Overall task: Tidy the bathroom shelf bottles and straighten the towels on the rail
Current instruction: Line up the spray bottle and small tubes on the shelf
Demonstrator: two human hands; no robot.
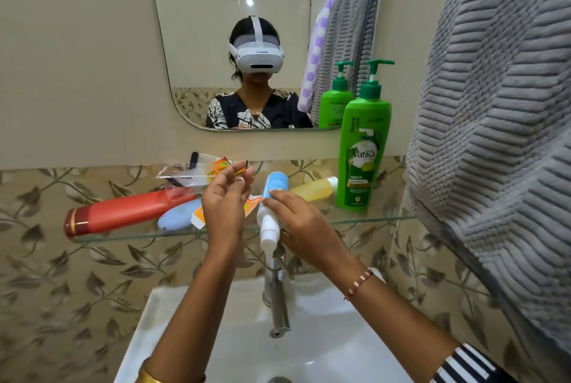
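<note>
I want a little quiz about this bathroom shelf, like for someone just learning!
1. True or false: the green pump bottle stands upright on the glass shelf.
2. Which one lies on its side at the shelf's left end? A) red bottle B) grey towel C) tap
3. Fill in: the right hand touches the blue and white ____ bottle.

Key: 1 true; 2 A; 3 spray.

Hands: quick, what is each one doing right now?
Left hand: fingers pinch an orange sachet.
Right hand: fingers rest on the blue-and-white bottle; grip cannot be told.
</note>
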